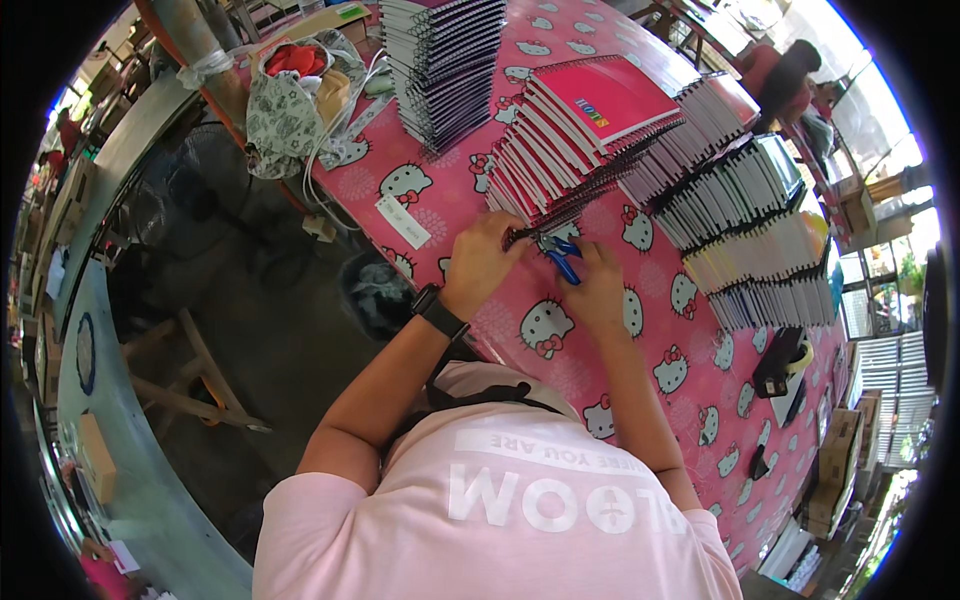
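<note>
My right hand (600, 288) is closed round the blue handles of small pliers (564, 264). Their metal jaws point left, toward the fingertips of my left hand (480, 264). Those fingers pinch a short dark piece that looks like a binding coil (515, 238); most of it is hidden by the fingers. Both hands are just in front of a leaning stack of red spiral notebooks (612, 98), whose coiled edges face me. I cannot tell whether the coil belongs to a notebook in that stack. A dark watch (440, 310) is on my left wrist.
A tall stack of spiral notebooks (440, 70) stands farther left, and several more notebook stacks (735, 190) line the right. A white label (403, 221) lies on the pink patterned tablecloth (490, 335). A patterned bag (290, 115) hangs at the table corner; a tape dispenser (778, 365) sits right.
</note>
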Available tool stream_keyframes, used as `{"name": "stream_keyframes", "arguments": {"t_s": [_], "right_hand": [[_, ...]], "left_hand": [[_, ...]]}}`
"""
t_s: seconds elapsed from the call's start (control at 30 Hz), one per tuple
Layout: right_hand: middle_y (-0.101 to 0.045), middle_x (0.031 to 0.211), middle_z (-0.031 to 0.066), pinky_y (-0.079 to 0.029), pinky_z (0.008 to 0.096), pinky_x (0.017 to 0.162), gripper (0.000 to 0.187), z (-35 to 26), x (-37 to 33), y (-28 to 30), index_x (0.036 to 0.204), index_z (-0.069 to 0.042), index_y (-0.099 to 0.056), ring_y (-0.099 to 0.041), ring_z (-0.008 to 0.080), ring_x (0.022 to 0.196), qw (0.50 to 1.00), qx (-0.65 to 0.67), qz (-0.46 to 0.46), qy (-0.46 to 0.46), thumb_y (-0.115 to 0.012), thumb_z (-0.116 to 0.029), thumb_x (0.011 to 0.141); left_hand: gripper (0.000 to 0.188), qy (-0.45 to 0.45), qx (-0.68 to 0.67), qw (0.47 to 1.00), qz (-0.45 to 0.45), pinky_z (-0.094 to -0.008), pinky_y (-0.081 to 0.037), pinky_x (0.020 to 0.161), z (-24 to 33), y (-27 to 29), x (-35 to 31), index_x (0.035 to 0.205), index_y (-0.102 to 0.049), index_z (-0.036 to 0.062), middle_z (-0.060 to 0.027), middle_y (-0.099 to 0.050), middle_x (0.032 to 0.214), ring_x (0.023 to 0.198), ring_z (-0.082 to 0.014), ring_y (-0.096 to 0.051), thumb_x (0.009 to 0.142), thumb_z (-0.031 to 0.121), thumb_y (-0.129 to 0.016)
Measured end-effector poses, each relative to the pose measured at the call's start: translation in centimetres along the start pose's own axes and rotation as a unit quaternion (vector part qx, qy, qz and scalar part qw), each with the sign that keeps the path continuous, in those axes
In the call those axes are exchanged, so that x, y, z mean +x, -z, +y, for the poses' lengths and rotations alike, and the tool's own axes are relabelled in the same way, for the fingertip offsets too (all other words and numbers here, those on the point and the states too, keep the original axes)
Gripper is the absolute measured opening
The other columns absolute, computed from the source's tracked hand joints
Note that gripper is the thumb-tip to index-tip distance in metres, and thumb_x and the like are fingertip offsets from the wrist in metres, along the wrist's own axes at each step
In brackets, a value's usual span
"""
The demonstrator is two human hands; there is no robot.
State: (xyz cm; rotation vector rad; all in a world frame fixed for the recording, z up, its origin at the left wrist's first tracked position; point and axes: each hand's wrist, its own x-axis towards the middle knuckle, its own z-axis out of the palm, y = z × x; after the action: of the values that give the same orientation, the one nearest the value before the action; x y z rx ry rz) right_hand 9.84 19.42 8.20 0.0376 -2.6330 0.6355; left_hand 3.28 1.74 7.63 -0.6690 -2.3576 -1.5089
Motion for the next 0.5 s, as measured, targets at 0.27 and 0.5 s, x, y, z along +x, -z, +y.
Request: {"name": "stream_keyframes", "arguments": {"t_s": [0.27,0.5], "right_hand": [[-0.059,0.094,0.0115,-0.043,0.0432,0.079,0.045,0.13,-0.27,0.1,0.107,-0.006,-0.058,-0.055,0.0316,0.092,1.0,-0.005,-0.007,-0.014,-0.068,-0.012,0.063],[-0.062,0.083,0.0138,-0.046,0.0442,0.071,0.036,-0.47,0.38,0.03,0.1,-0.005,-0.061,-0.06,0.0333,0.079,0.997,-0.024,-0.056,-0.042,-0.068,-0.014,0.066]], "left_hand": [[0.023,0.04,0.017,0.999,-0.017,-0.0313,-0.053,0.063,0.16,0.3,-0.1,0.094,-0.063,0.0014,-0.013,-0.065,0.085,0.072,-0.0231,-0.066,0.074,0.011,-0.07],[0.022,0.028,0.003,0.999,-0.02,-0.0314,-0.053,0.064,0.18,0.41,0.0,0.092,-0.065,-0.0008,-0.0145,-0.064,0.084,0.072,-0.0244,-0.066,0.074,0.011,-0.071]]}}
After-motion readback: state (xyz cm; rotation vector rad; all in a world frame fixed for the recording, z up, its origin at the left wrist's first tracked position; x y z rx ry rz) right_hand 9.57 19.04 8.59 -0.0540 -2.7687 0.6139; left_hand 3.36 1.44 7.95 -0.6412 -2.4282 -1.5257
